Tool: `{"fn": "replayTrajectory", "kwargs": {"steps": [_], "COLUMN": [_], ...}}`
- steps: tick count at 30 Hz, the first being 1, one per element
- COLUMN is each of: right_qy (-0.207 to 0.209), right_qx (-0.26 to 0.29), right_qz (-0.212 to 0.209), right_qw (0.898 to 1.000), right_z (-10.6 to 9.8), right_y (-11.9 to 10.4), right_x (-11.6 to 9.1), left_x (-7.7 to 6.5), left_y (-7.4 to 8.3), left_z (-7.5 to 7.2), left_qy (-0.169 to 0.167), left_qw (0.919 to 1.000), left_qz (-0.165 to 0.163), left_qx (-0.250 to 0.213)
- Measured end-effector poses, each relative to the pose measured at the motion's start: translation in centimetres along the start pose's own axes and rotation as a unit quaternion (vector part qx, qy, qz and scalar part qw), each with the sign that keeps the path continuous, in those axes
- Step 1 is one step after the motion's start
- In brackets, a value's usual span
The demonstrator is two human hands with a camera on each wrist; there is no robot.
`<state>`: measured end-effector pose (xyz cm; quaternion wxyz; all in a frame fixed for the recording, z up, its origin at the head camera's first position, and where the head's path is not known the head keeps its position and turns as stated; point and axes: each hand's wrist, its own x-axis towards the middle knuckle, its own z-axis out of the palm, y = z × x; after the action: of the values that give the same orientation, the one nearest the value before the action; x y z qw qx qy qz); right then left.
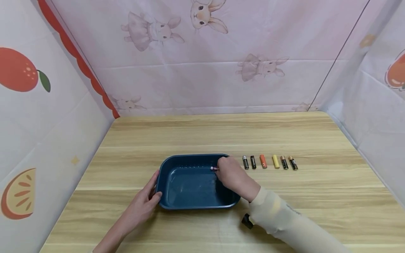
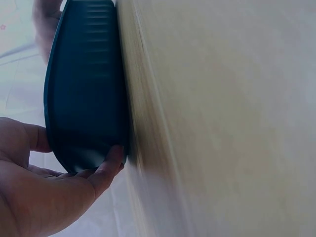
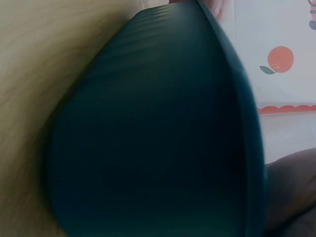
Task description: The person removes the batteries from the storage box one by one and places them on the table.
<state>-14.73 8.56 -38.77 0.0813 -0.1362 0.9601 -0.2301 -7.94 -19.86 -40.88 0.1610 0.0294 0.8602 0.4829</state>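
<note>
A dark blue rectangular plastic tub [image 1: 196, 182] sits on the wooden table. At its left end my left hand [image 1: 146, 200] holds the tub, with the thumb at the rim and the other fingers along the outer wall. In the left wrist view, the left hand [image 2: 54, 182] cups the rounded end of the tub [image 2: 89, 89]. Over the right side of the tub, my right hand [image 1: 232, 174] pinches a small battery [image 1: 214, 169] that lies sideways, with one silvery end showing. The tub's wall [image 3: 148, 133] fills most of the right wrist view and hides the battery there.
To the right of the tub, several batteries stand in a row: a silver-and-black one [image 1: 245, 162], a black one [image 1: 253, 162], an orange one [image 1: 263, 161], a yellow one [image 1: 276, 161] and copper-topped ones [image 1: 284, 162]. A small black object [image 1: 247, 221] is beside the right sleeve.
</note>
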Motion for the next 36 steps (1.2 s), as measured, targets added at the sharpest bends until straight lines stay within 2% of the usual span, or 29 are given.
{"fn": "replayTrajectory", "kwargs": {"steps": [6, 14, 18, 23, 28, 33, 36], "right_qy": [0.012, 0.001, -0.016, -0.061, -0.100, -0.136, -0.142], "right_qx": [-0.037, -0.063, -0.033, 0.061, 0.173, 0.291, 0.347], "right_qz": [-0.022, -0.026, -0.035, -0.070, -0.102, -0.097, -0.092], "right_qw": [0.999, 0.998, 0.999, 0.994, 0.975, 0.942, 0.922], "right_z": [0.8, 1.6, 1.7, 1.1, -0.2, -1.9, -3.3], "right_y": [0.0, 0.0, 0.0, 0.0, 0.3, 0.3, 0.3], "right_x": [0.0, 0.2, 0.3, 0.5, 0.2, -0.3, -0.9], "left_x": [-0.1, -0.1, -0.1, -0.1, -0.1, 0.0, 0.0], "left_y": [0.2, 0.0, -0.1, -0.1, -0.1, -0.1, -0.1], "left_z": [0.1, 0.0, 0.0, 0.0, 0.0, -0.1, -0.1], "left_qy": [-0.001, -0.003, -0.002, -0.002, -0.002, -0.002, -0.003], "left_qw": [1.0000, 1.0000, 1.0000, 1.0000, 0.9999, 0.9999, 0.9999], "left_qz": [-0.002, -0.002, -0.001, 0.003, 0.004, 0.000, 0.000], "left_qx": [-0.005, -0.007, -0.005, -0.008, -0.011, -0.011, -0.010]}}
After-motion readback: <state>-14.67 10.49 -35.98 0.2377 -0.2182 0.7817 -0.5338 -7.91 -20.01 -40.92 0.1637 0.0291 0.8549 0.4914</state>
